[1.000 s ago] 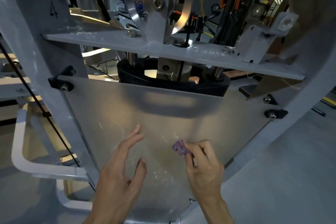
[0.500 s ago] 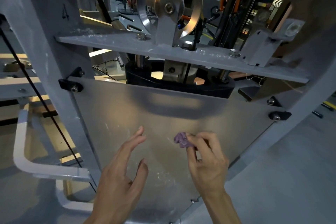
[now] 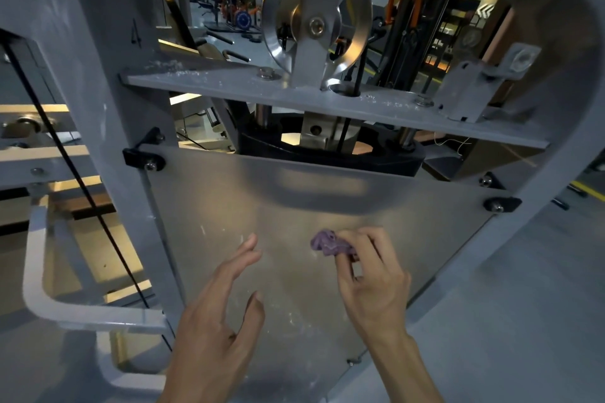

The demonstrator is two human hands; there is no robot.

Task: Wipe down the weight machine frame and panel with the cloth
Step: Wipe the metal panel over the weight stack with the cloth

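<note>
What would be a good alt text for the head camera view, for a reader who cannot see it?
A right hand pinches a small crumpled purple cloth against the hazy metal panel of a grey weight machine frame. The open left hand hovers beside it, below a silver pulley wheel.

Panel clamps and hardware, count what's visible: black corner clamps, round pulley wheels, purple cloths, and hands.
Black corner clamps: 4
Pulley wheels: 1
Purple cloths: 1
Hands: 2, left hand, right hand
Total: 8
</note>
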